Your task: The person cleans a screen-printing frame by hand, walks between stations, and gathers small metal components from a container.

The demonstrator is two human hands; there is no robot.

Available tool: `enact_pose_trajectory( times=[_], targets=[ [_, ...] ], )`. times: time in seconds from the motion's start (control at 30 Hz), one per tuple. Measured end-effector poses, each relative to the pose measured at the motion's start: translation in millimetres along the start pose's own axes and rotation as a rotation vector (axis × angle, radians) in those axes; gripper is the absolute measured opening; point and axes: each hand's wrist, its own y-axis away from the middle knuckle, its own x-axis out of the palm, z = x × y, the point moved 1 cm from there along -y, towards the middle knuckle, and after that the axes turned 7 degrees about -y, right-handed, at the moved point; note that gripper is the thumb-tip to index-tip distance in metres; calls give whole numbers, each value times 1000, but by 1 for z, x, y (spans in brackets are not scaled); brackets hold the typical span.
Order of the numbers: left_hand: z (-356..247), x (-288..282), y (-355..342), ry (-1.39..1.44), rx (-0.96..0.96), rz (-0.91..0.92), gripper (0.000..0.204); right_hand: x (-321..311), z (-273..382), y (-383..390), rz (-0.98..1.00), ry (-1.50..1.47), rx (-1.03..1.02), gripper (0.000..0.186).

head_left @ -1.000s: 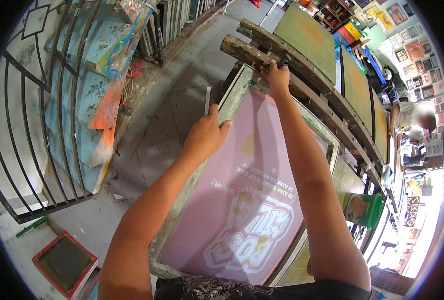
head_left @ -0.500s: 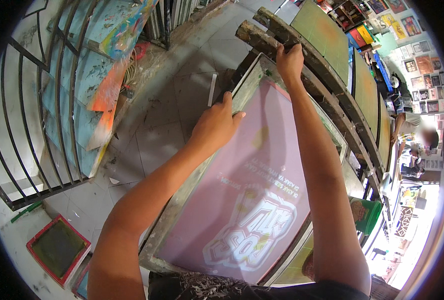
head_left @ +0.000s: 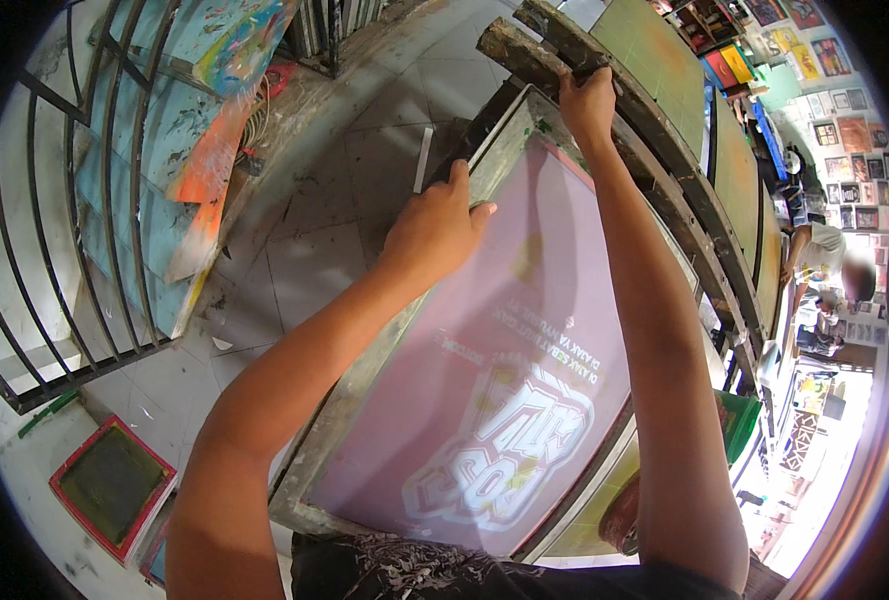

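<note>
Before me lies a large screen-printing frame (head_left: 340,430) with grimy, pale wooden sides. Its pinkish mesh (head_left: 555,290) carries pale block lettering near my body and smaller lines of text beyond. My left hand (head_left: 435,225) is closed over the frame's left side, thumb on the inner side and fingers over the outer edge. At the far end, my right hand (head_left: 587,108) is curled over a dark, worn rail (head_left: 655,180) beside the frame's far corner. Its fingertips are partly hidden. My right forearm crosses above the frame's right side and covers part of it.
Greenish flat panels (head_left: 655,75) run along the rails at right. A green tub (head_left: 740,425) stands beyond my right forearm. At left are a black metal railing (head_left: 85,375), paint-splashed boards (head_left: 210,150) and a small red-rimmed screen (head_left: 115,490). People (head_left: 820,255) are at the far right.
The view has shifted slightly, with the frame's far end higher in the picture. Both hands keep nearly the same places on the frame and rail.
</note>
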Motion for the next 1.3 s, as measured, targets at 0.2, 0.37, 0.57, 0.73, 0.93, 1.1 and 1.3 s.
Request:
enact_pose_trajectory(
  times=[0.2,0.37,0.57,0.73,0.93,1.1,1.3],
  targets=[
    [-4,-2,4,0,24,10,63,3,3,10,-110,-46,74,37],
    [-4,0,2,-29,7,-25,61,-5,-3,7,-37,-85,12,38],
    [-15,-7,4,-139,-60,22,59,8,26,25,-174,-65,258,40],
    [-6,5,-1,-133,38,-78,59,-1,-18,-6,-154,-279,268,41],
    [-10,4,1,-118,15,-40,59,-49,-72,15,-430,-766,471,30],
    [-16,2,3,-189,-5,-46,61,-185,-181,71,-561,-543,484,21],
    [-6,2,1,-231,-26,-60,60,-280,-274,121,-691,-380,601,10]
  ],
)
